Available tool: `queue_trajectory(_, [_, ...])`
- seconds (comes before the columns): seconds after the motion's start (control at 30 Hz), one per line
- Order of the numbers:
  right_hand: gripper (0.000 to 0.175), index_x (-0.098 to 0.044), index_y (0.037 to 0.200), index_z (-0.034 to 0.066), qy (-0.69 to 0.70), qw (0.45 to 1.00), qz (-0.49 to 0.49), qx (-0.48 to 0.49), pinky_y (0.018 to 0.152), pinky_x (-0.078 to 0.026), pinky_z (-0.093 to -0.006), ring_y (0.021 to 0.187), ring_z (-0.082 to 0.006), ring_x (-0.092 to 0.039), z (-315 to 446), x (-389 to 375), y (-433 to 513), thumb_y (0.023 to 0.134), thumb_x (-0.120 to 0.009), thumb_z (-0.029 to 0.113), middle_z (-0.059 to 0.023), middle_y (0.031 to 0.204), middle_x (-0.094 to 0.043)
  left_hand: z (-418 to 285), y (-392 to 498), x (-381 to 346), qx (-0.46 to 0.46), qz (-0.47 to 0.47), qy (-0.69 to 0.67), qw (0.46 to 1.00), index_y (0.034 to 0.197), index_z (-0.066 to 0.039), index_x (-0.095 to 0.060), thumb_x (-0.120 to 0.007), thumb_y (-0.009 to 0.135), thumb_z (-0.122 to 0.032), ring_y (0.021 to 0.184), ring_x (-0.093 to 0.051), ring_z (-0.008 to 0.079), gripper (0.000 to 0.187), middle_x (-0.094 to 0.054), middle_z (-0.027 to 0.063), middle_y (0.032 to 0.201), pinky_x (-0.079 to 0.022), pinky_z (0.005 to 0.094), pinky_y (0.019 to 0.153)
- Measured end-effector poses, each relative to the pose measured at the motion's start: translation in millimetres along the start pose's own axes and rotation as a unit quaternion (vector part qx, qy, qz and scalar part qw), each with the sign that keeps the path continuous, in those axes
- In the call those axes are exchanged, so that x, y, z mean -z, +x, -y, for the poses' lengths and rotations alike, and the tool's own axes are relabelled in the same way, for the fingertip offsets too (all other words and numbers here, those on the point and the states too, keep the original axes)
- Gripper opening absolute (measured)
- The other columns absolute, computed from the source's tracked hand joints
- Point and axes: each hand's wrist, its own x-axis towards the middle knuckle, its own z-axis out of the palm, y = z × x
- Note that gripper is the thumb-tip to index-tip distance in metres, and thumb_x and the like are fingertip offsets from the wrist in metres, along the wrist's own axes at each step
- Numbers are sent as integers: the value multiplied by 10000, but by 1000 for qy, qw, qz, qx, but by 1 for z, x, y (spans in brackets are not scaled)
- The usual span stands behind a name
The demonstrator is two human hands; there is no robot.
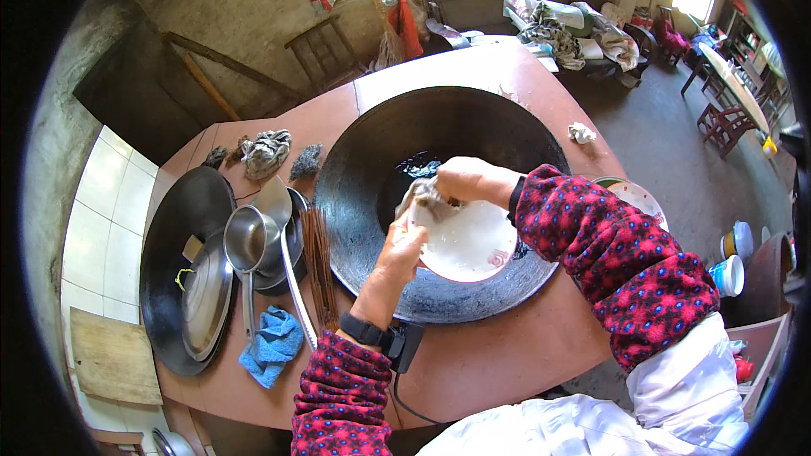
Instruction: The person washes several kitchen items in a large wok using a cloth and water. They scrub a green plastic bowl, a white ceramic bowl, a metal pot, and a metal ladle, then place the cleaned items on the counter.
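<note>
My left hand point(403, 247) grips the left rim of a white bowl or plate point(472, 244) with a red edge and a red motif. The dish is tilted over a large dark wok point(361, 202) set into the counter. Bunched in my right hand point(466, 178) is a greyish cloth point(426, 199), pressed against the dish's upper left rim. Dark, shiny liquid point(419, 164) lies in the bottom of the wok, partly hidden by my hands and the dish.
A bamboo brush point(319, 266), a metal ladle point(246, 237), a spatula point(274, 202) and a blue cloth point(272, 345) lie left of the wok. Farther left, a second wok point(171, 253) holds a lid point(208, 297). More dishes point(637, 199) stand at right, partly behind my right sleeve.
</note>
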Motion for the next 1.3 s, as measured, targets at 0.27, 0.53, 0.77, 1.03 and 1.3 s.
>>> queue_trajectory(0.27, [298,-600,940,49,500,851,-91,-136,543,-424,-312,596,-195,-546,-3,-50,-51,647,-559,6,-77,693,-596,-8,19,3,-284,-119,31,951,1249,-9,-347,-333,718,89,1100,-437,189,540,-448,125,1195,-352,283,930])
queue_trajectory(0.53, [317,-536,1091,67,577,690,-343,-271,686,-452,-326,916,-148,-532,-8,-75,-8,825,-404,177,-79,1036,-571,-19,-8,-28,-342,-40,56,937,1339,-123,-28,-472,690,-1,1171,-329,208,796,-303,106,1284,-253,334,994])
queue_trajectory(0.77, [81,-631,661,70,81,955,-266,-107,552,-477,-325,635,-251,-606,-16,-24,-17,681,-566,114,-130,670,-612,-48,-15,-9,-168,21,-93,981,1272,-87,-187,-508,664,-159,1100,-373,209,691,-354,117,1176,-312,324,944])
queue_trajectory(1.03, [136,-648,711,105,150,957,-239,-63,567,-474,-321,637,-234,-607,-19,-30,-19,680,-524,59,-101,662,-608,-34,-10,-16,-239,-108,46,964,1193,23,-401,-315,703,31,994,-481,170,497,-502,111,1097,-357,259,896])
queue_trajectory(1.3, [299,-581,930,46,834,434,-158,-303,474,-418,-327,550,-216,-509,42,-101,-10,824,-359,216,-98,815,-598,-6,27,-32,-373,-248,230,864,1269,30,-272,-301,725,69,1168,-374,211,547,-377,157,1262,-277,290,976])
